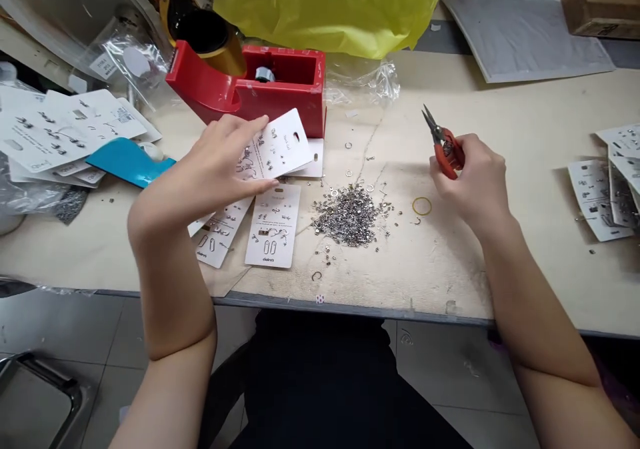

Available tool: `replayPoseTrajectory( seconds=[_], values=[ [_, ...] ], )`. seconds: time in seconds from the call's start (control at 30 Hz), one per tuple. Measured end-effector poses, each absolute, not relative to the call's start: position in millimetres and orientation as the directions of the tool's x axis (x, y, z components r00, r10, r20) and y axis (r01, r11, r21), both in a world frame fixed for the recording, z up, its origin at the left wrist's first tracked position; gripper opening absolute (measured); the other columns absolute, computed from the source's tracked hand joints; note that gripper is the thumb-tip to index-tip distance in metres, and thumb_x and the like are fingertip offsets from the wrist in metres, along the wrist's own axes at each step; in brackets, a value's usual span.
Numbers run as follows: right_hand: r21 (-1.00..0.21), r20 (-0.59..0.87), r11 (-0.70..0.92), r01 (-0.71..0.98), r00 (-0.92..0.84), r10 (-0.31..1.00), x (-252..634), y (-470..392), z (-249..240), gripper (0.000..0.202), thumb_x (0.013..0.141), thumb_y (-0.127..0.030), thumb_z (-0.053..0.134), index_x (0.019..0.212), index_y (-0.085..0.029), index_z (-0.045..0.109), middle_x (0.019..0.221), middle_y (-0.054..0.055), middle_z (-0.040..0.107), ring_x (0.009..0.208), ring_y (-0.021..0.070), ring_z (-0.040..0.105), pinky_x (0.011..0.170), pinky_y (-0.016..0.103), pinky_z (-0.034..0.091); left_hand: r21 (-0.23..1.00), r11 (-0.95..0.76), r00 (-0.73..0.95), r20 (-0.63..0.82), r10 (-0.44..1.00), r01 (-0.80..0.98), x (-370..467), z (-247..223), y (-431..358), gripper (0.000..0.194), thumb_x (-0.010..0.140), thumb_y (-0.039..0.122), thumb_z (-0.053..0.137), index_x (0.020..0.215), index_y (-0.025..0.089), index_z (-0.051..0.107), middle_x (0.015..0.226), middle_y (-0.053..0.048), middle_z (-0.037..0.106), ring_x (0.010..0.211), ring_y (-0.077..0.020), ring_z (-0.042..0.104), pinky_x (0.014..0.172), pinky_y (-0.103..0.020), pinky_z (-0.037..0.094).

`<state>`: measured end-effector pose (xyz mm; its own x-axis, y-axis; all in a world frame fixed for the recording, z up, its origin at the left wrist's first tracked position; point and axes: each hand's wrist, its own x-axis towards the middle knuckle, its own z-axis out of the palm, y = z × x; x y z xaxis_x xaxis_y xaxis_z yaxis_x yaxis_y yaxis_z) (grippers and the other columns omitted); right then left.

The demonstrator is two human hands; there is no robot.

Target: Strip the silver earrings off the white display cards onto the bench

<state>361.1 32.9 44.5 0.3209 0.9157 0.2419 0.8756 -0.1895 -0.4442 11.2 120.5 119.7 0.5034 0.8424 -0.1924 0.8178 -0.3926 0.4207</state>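
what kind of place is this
Probably a small workshop or packing bench for costume jewellery: a heap of tiny metal pieces lies on the table, earring cards are stacked and spread around it, and a red tape dispenser stands behind.

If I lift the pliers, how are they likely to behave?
The pliers would probably feel stiff and somewhat heavy for their size, since the jaws look metal. What seems a spring shows between the red handles, so they may open if your right hand loosens.
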Motion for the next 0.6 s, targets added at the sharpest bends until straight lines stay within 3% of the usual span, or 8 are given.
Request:
replayPoseTrajectory(
  seconds=[0.23, 0.6],
  values=[
    [-0.414, 0.217, -0.226, 0.882, 0.337, 0.916, 362, 34, 42, 0.018, 0.077, -0.034, 0.056, 0.086, -0.023, 0.044, 0.088, 0.009, 0.065, 0.074, 0.0212, 0.054, 0.069, 0.035, 0.04, 0.221, -0.401, 0.445, -0.216, 0.869, 0.889, 9, 112, 127, 0.083, 0.083, 0.045, 0.062, 0.153, 0.012, 0.03, 0.152, -0.018, 0.042, 0.14, -0.0392, 0.038, 0.12, -0.053, 0.032],
    [-0.411, 0.226, -0.248, 0.877, 0.362, 0.904, 370, 39, 31, 0.023, 0.072, -0.037, 0.055, 0.085, -0.025, 0.042, 0.084, 0.008, 0.063, 0.073, 0.0236, 0.055, 0.07, 0.038, 0.042, 0.292, -0.387, 0.46, -0.245, 0.853, 0.874, 1, 106, 136, 0.084, 0.082, 0.05, 0.063, 0.153, 0.018, 0.033, 0.155, -0.014, 0.043, 0.144, -0.037, 0.037, 0.119, -0.051, 0.033]
  ],
)
